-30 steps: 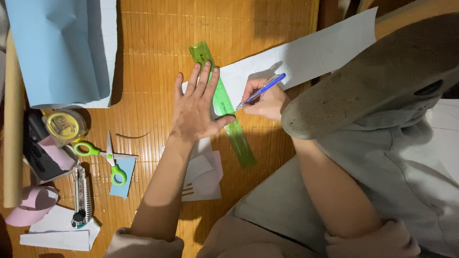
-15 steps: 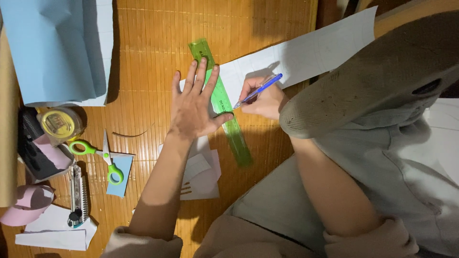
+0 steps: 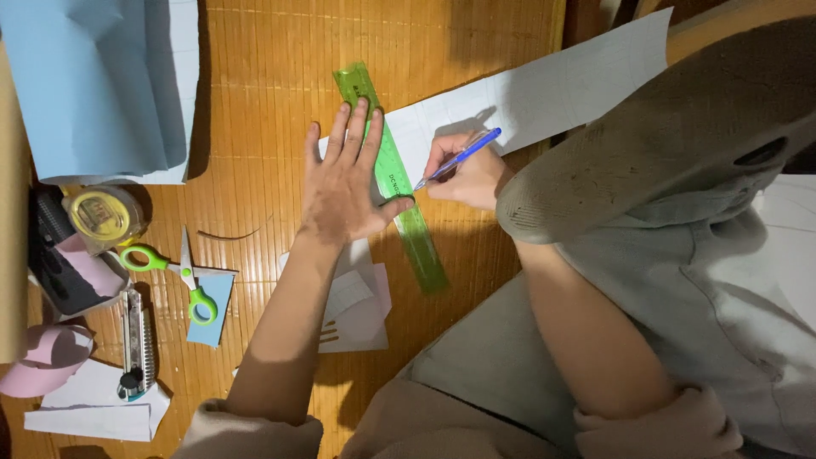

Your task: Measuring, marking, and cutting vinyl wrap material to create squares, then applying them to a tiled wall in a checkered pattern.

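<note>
My left hand [image 3: 348, 183] lies flat, fingers spread, pressing a clear green ruler [image 3: 422, 246] onto a white sheet of paper [image 3: 552, 89] on the bamboo mat. My right hand [image 3: 466, 178] grips a blue pen [image 3: 463, 155] with its tip against the ruler's right edge on the paper. The ruler runs diagonally from upper left to lower right, with its lower end past the paper. My raised knee [image 3: 646, 127] in grey cloth covers part of the sheet on the right.
Left of my arm lie green-handled scissors [image 3: 174, 272], a utility knife [image 3: 136, 344], a roll of tape [image 3: 102, 212] and paper scraps [image 3: 361, 302]. A light blue paper roll [image 3: 102, 85] fills the upper left. Pink and white paper pieces [image 3: 51, 361] sit at lower left.
The pen tip has slid a little down along the ruler's edge. My left hand and the ruler stay pressed in place.
</note>
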